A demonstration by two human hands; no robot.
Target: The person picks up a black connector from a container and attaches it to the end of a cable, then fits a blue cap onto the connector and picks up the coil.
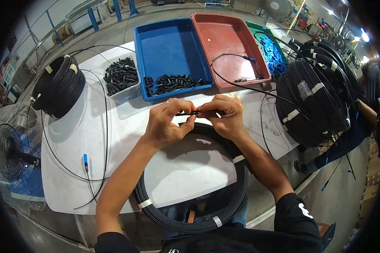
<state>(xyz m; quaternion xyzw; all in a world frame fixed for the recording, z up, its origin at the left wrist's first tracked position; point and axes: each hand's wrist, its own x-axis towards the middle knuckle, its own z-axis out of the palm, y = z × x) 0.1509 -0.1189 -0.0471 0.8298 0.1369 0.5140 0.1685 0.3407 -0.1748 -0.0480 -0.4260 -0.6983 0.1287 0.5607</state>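
My left hand (166, 122) and my right hand (224, 114) meet above the middle of the table, fingertips nearly touching. Both pinch a small black cable connector (195, 112), mostly covered by the fingers. Below them a black cable coil (242, 173), bound with white tape, lies partly on the table edge and partly over my lap. Just beyond the hands, a blue tray (169, 46) holds a heap of black connector pieces (177, 83) along its near side.
A clear bin (128, 96) of black parts, a red tray (228, 38) and a green tray (257, 28) with blue caps (271, 50) line the back. Cable coils stand left (59, 88) and right (312, 99). A blue-tipped cable (85, 160) lies left. Another person's arm (367, 113) is at right.
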